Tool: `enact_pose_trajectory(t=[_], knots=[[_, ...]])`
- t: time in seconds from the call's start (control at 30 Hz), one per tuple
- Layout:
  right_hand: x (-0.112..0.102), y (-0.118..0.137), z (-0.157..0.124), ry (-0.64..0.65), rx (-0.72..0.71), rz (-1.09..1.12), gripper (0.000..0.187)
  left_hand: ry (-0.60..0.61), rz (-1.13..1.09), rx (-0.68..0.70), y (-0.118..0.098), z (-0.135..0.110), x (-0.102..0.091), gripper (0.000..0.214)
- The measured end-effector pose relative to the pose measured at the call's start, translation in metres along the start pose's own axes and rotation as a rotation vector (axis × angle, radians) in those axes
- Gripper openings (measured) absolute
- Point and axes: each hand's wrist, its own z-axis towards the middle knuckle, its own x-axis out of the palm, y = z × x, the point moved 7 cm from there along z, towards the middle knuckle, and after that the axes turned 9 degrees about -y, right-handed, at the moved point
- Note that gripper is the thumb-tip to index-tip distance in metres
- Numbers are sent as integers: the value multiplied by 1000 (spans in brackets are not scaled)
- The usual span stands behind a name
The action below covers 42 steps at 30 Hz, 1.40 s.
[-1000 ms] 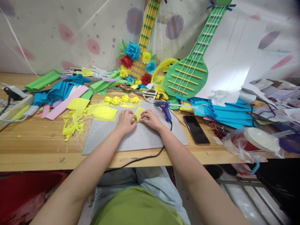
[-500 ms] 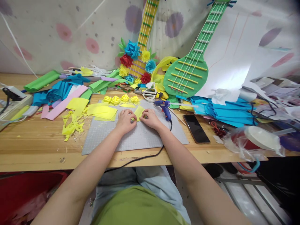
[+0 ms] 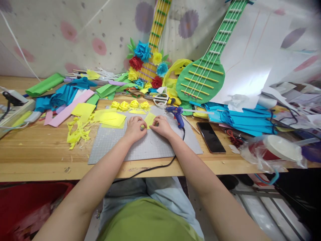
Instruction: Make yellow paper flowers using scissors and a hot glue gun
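Observation:
A small piece of yellow crepe paper [image 3: 150,119] lies between my two hands over the grey cutting mat [image 3: 155,147]. My left hand [image 3: 135,129] is closed on its left edge, fingers curled. On the other side my right hand [image 3: 161,126] pinches the right edge between thumb and fingers. Just beyond, several yellow paper flowers [image 3: 124,106] stand in a row, with a flat yellow strip [image 3: 137,112] before them. Yellow paper sheets [image 3: 112,119] are stacked left of my left hand. A blue glue gun [image 3: 177,115] rests right of my right hand.
White-handled scissors [image 3: 160,99] lie behind the mat. At right are a phone [image 3: 211,137], blue crepe paper [image 3: 245,118] and a plastic-wrapped cup [image 3: 278,147]. A green paper guitar [image 3: 200,80] and a yellow flowered one [image 3: 156,33] lean at the back. Yellow scraps [image 3: 77,132] lie left.
Both hands stay almost in place on the yellow paper, with only a slight finger shift. The whole view has moved a little.

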Motion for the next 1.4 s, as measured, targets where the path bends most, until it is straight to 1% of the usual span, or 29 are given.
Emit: enact_pose_trajectory(t=[0.17,0.33,0.57,0.8,1.03,1.2,1.4], knots=[[-2,2,0,20,12,-42,13,-13,9,-4,-1,1,-1,8],[-2,4,0,25,-13,-37,14,-41,24,-17,0,2,1,12],[-2,3,-1,18,-22,-43,14,-23,11,-21,0,2,5,7],[-3,4,-2,26,-22,-52,15,-35,-3,-18,0,2,6,10],[-3,9,-5,32,-88,-89,15,-27,-3,-57,1,2,6,8],[-2,5,-4,83,-115,-65,14,-20,-1,-56,1,3,6,8],[-2,-6,-1,130,-85,1,26,-26,4,-55,0,3,6,9]])
